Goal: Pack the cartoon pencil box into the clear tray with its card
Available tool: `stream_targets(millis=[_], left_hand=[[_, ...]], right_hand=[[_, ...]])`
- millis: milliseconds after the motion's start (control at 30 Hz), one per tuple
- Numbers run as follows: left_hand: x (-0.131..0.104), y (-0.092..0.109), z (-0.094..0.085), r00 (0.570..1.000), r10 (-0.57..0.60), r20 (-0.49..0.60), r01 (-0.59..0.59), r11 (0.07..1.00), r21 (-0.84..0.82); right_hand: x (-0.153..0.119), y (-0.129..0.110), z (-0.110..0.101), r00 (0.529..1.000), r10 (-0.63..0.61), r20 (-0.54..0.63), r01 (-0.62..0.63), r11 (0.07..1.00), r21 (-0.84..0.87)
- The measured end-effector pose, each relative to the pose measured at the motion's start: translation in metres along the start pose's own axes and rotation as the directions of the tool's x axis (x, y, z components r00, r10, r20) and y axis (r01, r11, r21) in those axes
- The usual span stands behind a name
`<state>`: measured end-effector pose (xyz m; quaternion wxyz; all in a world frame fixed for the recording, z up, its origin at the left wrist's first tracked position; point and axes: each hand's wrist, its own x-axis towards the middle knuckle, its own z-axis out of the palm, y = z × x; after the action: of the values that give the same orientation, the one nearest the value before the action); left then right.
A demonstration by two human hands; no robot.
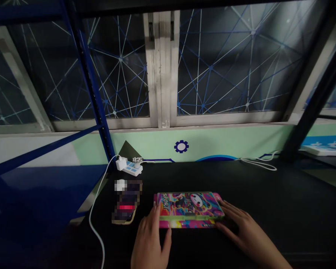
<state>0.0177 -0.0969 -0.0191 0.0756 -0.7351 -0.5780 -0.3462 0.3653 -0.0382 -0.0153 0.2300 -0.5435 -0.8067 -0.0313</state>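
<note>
A colourful flat case (189, 205) with the word SPORT and a cartoon face on its lid lies on the black table (201, 246). At its left end is my left hand (150, 239), with the fingertips against the edge and the thumb apart from the fingers. My right hand (242, 226) touches the right end, its thumb near the front corner and its fingers along the side. The case rests flat between the two hands, and its lid looks closed.
Left of the case lies a blurred phone (127, 203). Behind it sits a white power strip (133, 168) with a plug and a white cable (93, 224) running forward. Another cable (259, 164) lies at the back right. Blue shelf posts (86, 74) stand before the windows.
</note>
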Motion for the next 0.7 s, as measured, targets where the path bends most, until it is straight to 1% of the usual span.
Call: stream_targets(millis=[100, 200, 267, 333, 433, 500, 567, 633, 700], left_hand=[[0.001, 0.002, -0.002, 0.999, -0.039, 0.022, 0.04, 0.998, -0.051], [0.001, 0.001, 0.0, 0.998, -0.056, 0.027, 0.057, 0.997, -0.057], [-0.002, -0.001, 0.002, 0.999, -0.041, 0.033, 0.042, 0.999, -0.03], [-0.004, -0.004, 0.005, 0.999, -0.025, 0.036, 0.025, 1.0, -0.008], [-0.005, -0.003, 0.004, 0.999, -0.048, 0.026, 0.049, 0.998, -0.039], [-0.002, 0.001, 0.0, 0.994, -0.109, 0.027, 0.111, 0.989, -0.099], [0.002, 0.007, -0.005, 0.977, -0.209, 0.042, 0.214, 0.96, -0.181], [0.007, 0.01, -0.008, 0.942, -0.33, 0.063, 0.334, 0.899, -0.282], [0.011, 0.011, -0.008, 0.907, -0.412, 0.087, 0.412, 0.828, -0.38]], right_hand=[[-0.002, -0.007, 0.008, 1.0, -0.011, -0.005, 0.011, 1.0, -0.012], [-0.003, -0.02, 0.019, 0.997, 0.042, -0.058, -0.045, 0.998, -0.041], [-0.003, -0.028, 0.025, 0.994, 0.071, -0.087, -0.075, 0.996, -0.052], [-0.004, -0.032, 0.027, 0.993, 0.079, -0.091, -0.084, 0.996, -0.043], [-0.004, -0.031, 0.026, 0.991, 0.107, -0.085, -0.106, 0.994, 0.009], [-0.004, -0.029, 0.023, 0.987, 0.135, -0.086, -0.131, 0.99, 0.056], [-0.003, -0.028, 0.019, 0.984, 0.152, -0.097, -0.143, 0.985, 0.092], [-0.002, -0.028, 0.016, 0.982, 0.152, -0.115, -0.138, 0.983, 0.118], [-0.001, -0.029, 0.014, 0.979, 0.146, -0.145, -0.124, 0.981, 0.151]])
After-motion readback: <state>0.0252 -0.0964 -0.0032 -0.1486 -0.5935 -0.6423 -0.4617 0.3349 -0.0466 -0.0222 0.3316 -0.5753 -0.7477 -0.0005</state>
